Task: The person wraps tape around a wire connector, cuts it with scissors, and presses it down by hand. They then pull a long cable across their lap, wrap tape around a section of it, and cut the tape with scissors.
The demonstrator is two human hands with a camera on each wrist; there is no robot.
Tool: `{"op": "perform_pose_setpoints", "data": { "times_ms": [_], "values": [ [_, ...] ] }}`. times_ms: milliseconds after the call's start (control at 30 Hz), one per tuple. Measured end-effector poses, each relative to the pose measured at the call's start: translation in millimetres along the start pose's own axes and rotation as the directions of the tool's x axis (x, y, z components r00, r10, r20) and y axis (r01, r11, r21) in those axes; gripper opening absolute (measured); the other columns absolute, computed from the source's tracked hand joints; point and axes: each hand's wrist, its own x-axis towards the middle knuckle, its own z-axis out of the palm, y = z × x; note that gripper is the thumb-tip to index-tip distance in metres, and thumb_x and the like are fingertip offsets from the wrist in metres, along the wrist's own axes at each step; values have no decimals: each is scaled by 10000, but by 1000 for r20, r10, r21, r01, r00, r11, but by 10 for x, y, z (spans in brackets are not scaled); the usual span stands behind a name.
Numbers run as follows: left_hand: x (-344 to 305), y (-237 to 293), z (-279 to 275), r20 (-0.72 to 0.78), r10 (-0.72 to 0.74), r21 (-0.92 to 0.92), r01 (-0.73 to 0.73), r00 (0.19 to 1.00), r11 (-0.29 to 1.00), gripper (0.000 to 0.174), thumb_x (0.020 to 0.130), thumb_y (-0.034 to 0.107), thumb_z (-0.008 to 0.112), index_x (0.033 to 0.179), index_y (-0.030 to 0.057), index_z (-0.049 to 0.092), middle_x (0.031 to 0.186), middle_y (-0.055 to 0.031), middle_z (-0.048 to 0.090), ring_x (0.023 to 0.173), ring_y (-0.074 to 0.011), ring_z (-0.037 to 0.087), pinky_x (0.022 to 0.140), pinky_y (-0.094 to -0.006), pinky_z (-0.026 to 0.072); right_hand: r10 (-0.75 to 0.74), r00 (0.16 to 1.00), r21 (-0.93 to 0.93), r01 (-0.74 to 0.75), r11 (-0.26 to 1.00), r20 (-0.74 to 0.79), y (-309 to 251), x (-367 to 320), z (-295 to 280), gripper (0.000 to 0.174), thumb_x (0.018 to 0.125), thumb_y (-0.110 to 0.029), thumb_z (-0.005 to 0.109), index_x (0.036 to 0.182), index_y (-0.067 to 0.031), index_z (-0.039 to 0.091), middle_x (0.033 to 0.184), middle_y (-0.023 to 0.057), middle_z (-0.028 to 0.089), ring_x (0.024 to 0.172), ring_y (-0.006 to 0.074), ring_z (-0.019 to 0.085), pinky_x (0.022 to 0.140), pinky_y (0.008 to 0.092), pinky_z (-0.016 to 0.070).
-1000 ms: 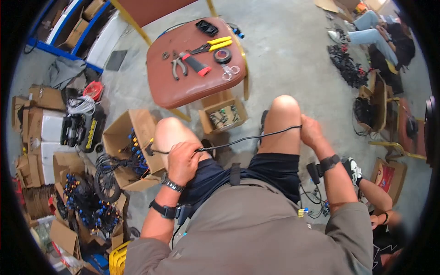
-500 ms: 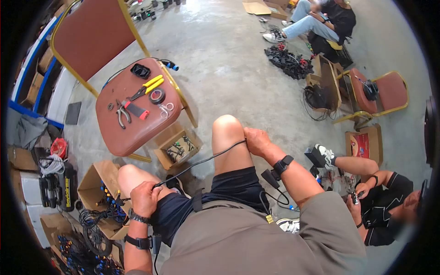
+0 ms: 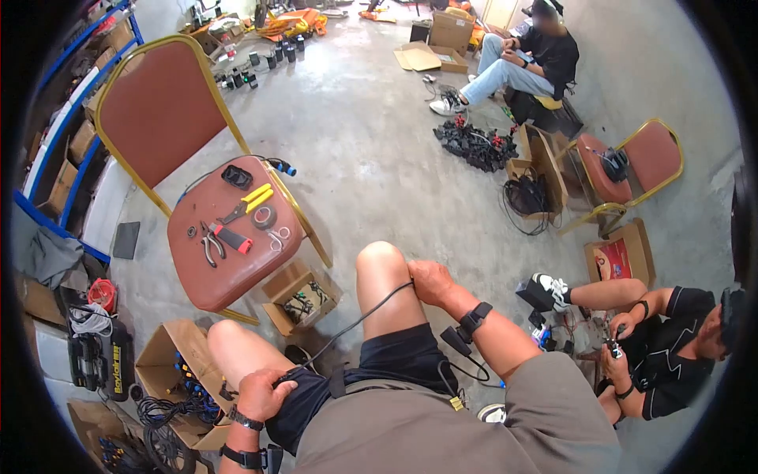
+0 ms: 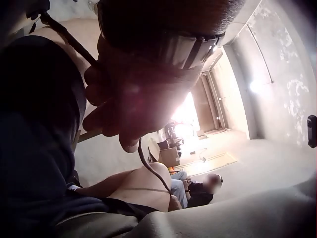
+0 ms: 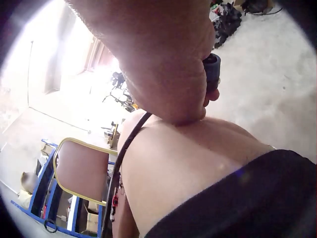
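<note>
A black cable [image 3: 355, 322] runs across the lap between both hands. Its left part is gripped by the left hand [image 3: 262, 393], which rests on the left thigh; in the left wrist view the cable [image 4: 153, 171] passes through the curled fingers of that hand [image 4: 133, 94]. Against the right knee, the right hand [image 3: 433, 283] holds the other end. The right wrist view shows a black round connector [image 5: 212, 72] sticking out of the right hand [image 5: 166, 74], with the cable [image 5: 130, 141] leaving below it.
A chair seat [image 3: 197, 272] ahead bears pliers [image 3: 212, 246], yellow-handled cutters [image 3: 257, 197], tape and clear-handled scissors. An open box [image 3: 272, 312] of small parts stands beside it. Left are a cable-filled box [image 3: 158, 355] and a black case [image 3: 118, 359]. A seated person [image 3: 671, 347] is at right.
The head view has turned to the right and upward, so the chair and hands appear shifted left and lower. Both hands still hold the cable, which hangs slightly slacker.
</note>
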Motion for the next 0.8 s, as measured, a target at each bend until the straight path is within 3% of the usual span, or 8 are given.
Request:
{"op": "perform_pose_setpoints", "data": {
  "times_ms": [267,333,400,533,567,600,667,800],
  "values": [
    [-291,127,-80,8,-4,92,3,1000,996,271,781,301,756,765,35,709,744,-157,666,700,-336,655,637,-414,511,-139,989,-86,135,987,-40,-17,-237,-312,160,792,-122,636,926,-45,593,929,173,661,946,374,630,787,468,519],
    [-407,86,-32,-38,-24,-51,22,999,998,268,780,294,760,759,32,707,750,-153,668,700,-329,657,636,-402,513,-114,993,-101,113,988,2,-116,-394,-499,223,769,-141,683,960,-51,613,945,158,660,954,355,631,790,450,522],
    [-524,62,-27,-50,-32,-58,29,998,998,256,768,280,769,800,34,706,772,-149,674,705,-323,660,637,-395,514,-94,993,-65,99,993,65,-200,-558,-602,263,748,-160,717,971,-53,628,940,156,664,942,346,641,781,443,525],
    [-718,85,20,-249,-2,-113,-27,969,993,225,731,213,794,856,56,692,792,-137,675,711,-301,666,623,-375,515,-123,983,60,116,991,139,-319,-832,-757,331,689,-200,776,955,-41,657,832,151,669,801,318,663,716,414,527],
    [-752,34,43,-280,16,-112,-49,960,993,191,727,189,796,811,57,685,756,-125,663,692,-297,662,604,-368,513,-153,975,69,143,987,160,-353,-878,-772,331,689,-200,776,955,-41,657,832,151,669,801,318,663,716,414,527],
    [-794,38,30,-324,72,-76,-101,943,992,163,716,64,796,792,6,664,730,-123,651,622,-251,634,575,-332,495,-114,975,42,107,993,191,-382,-917,-784,322,684,-201,782,938,-41,663,848,150,679,815,325,665,733,412,528],
    [-858,-36,57,-360,52,-47,-74,931,996,151,740,162,784,778,52,687,728,-114,662,668,-304,659,591,-364,512,-86,971,17,84,996,225,-460,-961,-804,314,679,-203,787,921,-42,669,864,149,689,828,332,668,751,410,529],
    [-953,-60,54,-406,-19,-78,-15,914,997,130,751,148,777,789,48,704,744,-126,678,686,-300,672,602,-359,518,-35,944,156,-18,988,329,-539,-927,-863,346,669,-220,803,930,-25,687,855,129,697,802,273,673,750,362,528]
  ]
}}
